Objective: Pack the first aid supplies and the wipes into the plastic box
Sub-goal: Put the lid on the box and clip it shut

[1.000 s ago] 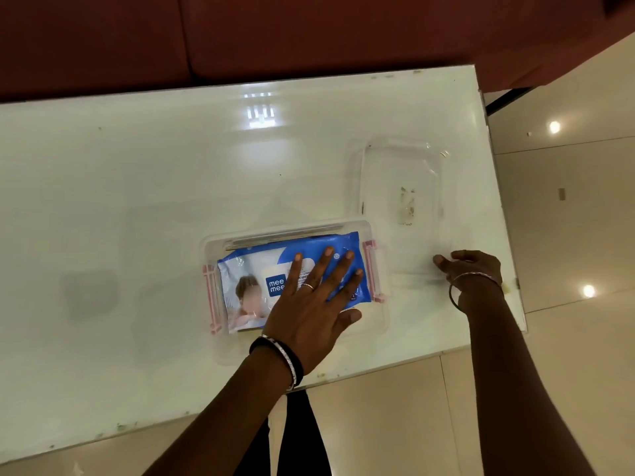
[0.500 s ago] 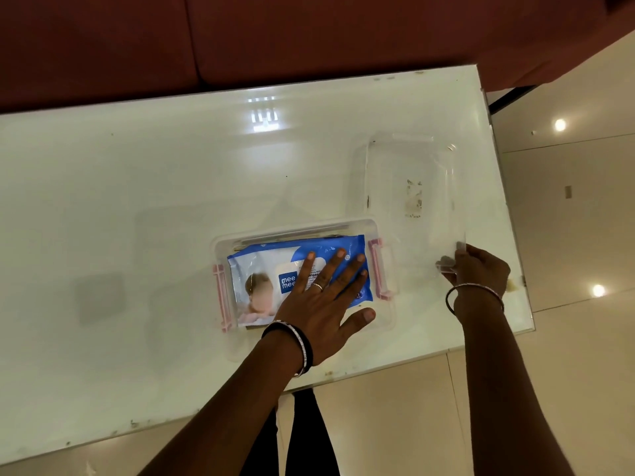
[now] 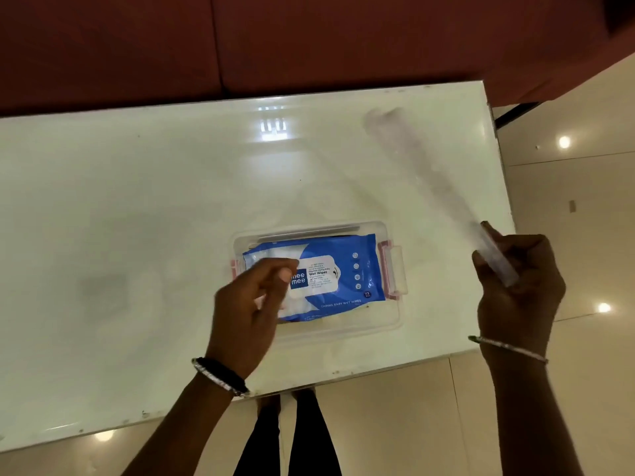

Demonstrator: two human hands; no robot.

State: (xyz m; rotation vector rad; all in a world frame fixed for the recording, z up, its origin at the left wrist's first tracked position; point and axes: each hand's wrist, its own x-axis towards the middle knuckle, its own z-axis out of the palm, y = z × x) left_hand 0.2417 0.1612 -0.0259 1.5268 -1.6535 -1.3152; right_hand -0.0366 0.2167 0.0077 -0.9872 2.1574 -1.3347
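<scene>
From the head camera, a clear plastic box [image 3: 316,324] with pink side latches [image 3: 386,269] sits on the glossy white worktop [image 3: 137,207], toward its near edge. Inside it lies a blue pack of wet wipes [image 3: 340,269], flat and label up, filling most of the box; a thin dark edge of something shows beneath the pack at the far wall, too hidden to name.

The left hand [image 3: 249,310] hovers over the left end of the box with fingers loosely curled, thumb and forefinger close together above the pack (whether they touch the pack cannot be told) and gripping nothing visible. A beaded band [image 3: 220,376] circles that wrist.

The right hand [image 3: 519,290] is off to the right of the box, beyond the worktop's corner, closed around one end of the transparent lid [image 3: 446,201], which is raised off the worktop and tilted, motion-blurred along its length. A thin bangle [image 3: 508,348] sits on that wrist.
</scene>
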